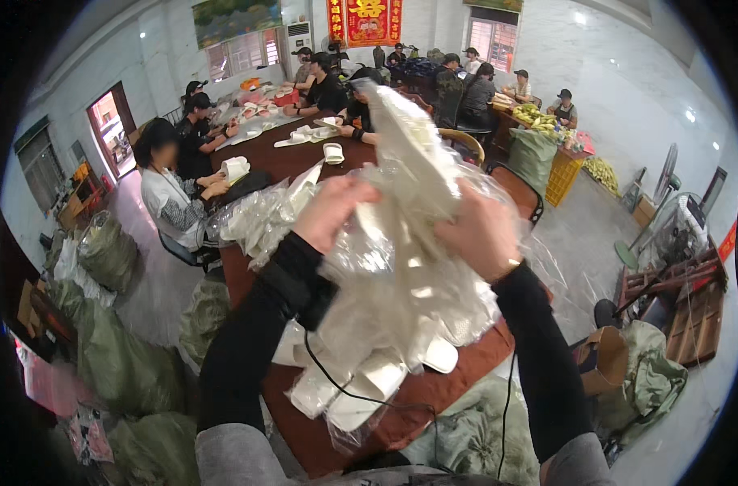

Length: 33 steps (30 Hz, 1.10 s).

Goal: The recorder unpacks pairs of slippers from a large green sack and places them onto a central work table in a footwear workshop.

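Workroom with white walls and a long brown wooden table (434, 389), at whose far end seated people handle white slippers. Leftmost, bulging grey-green woven sacks (126, 356) stand on the floor, and a heap of clear plastic bags (259, 219) lies on the table's left edge. Next, the left hand (330, 212), fingers curled shut, pinches the left side of a large crinkled clear plastic bag stuffed with flat white slippers (401, 292), which is raised above the near end of the table. To the right, the right hand (476, 231) clasps the bag's other side, fingers closed on the film. Judged step: lifting and handling the filled bag at its upper part; the next move seems to call for a firm two-handed hold, since the load sags and slippers crowd the low end. Its long axis runs near upright, slightly tilted, the narrow top pointing up and away, the heavy bottom toward the person.
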{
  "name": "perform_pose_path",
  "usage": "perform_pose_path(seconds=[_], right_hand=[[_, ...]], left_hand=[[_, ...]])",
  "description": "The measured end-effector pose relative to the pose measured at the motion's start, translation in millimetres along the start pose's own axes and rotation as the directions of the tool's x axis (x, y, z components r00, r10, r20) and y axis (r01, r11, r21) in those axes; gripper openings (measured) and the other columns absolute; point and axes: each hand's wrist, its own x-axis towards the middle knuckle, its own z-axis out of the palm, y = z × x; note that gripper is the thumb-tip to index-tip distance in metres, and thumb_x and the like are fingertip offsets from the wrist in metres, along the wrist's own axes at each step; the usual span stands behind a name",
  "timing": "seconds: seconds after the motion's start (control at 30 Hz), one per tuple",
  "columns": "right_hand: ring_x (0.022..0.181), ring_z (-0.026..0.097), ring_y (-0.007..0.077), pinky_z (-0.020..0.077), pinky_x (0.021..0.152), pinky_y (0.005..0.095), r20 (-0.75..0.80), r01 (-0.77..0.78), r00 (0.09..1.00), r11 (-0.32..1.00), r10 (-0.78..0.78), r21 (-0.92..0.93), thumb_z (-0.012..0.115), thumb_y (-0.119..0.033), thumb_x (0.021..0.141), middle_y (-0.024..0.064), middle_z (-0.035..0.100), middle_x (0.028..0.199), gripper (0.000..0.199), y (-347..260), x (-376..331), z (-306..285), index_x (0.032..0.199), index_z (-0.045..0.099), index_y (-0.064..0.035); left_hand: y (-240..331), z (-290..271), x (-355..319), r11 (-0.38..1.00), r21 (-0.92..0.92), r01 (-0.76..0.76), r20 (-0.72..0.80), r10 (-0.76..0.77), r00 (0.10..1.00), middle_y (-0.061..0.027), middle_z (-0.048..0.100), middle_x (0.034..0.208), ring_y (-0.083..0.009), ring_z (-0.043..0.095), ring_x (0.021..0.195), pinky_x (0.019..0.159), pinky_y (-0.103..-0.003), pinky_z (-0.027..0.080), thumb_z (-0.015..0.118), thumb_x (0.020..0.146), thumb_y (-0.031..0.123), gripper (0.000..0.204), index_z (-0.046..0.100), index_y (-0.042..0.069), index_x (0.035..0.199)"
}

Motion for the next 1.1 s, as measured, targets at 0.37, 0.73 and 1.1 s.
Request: perform_pose_path(seconds=[0.37, 0.73, 1.1], right_hand=[[0.102, 0.048, 0.032, 0.0474, 0.079, 0.0369, 0.249, -0.028, 0.968, 1.0, 0.026, 0.004, 0.056, -0.008, 0.074, 0.0121, 0.052, 0.108, 0.054, 33, -9, 322, 0.126, 0.044, -0.0136], [0.108, 0.048, 0.0336, 0.0434, 0.089, 0.0395, 0.148, -0.039, 0.989, 0.908, -0.026, 0.417, 0.06, -0.006, 0.075, 0.0157, 0.043, 0.126, 0.04, 31, -13, 241, 0.115, 0.053, -0.0074], [0.095, 0.06, 0.0181, 0.0464, 0.082, 0.0291, 0.393, -0.652, 0.758, 0.576, 0.521, 0.493, 0.053, -0.016, 0.088, 0.009, 0.064, 0.102, 0.028, 160, -236, -14, 0.113, 0.057, -0.0025]], left_hand=[[-191, -93, 6, 0.155, 0.976, 0.154, -0.176, 0.136, 0.975, -0.006, 0.021, 0.147, -0.0347, 0.013, 0.136, 0.098, -0.071, 0.009, 0.056, 0.085, 0.03, 0.059, 0.03, 0.031, 0.138], [-226, -100, 5, 0.14, 0.977, 0.162, -0.166, 0.015, 0.986, -0.0019, 0.024, 0.147, -0.0302, 0.016, 0.136, 0.098, -0.071, 0.006, 0.058, 0.077, 0.007, 0.07, 0.033, 0.03, 0.138], [-108, -47, -56, 0.418, 0.908, -0.033, -0.153, 0.404, 0.902, -0.015, 0.045, 0.131, -0.0256, 0.042, 0.121, 0.102, -0.037, 0.03, 0.043, 0.094, 0.012, 0.032, 0.049, -0.004, 0.121]])
